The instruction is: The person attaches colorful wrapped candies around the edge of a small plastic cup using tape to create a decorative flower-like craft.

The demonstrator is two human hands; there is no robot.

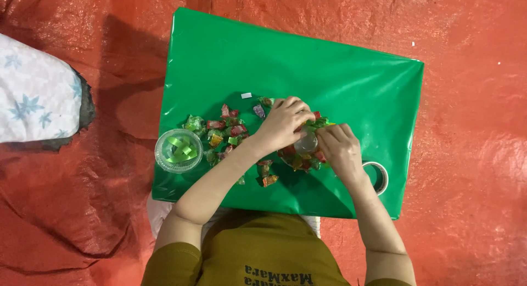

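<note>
A small clear jar ringed with colourful wrapped candies stands on a green sheet. My left hand rests over its top left side, fingers curled on the candies. My right hand presses against its right side. Loose wrapped candies in red, green and orange lie scattered to the left of the jar, and two more lie below my left wrist.
A clear round lid holding green ribbon pieces sits at the sheet's left edge. A roll of clear tape lies by my right wrist. The floor is an orange tarp. A white floral cushion lies at far left.
</note>
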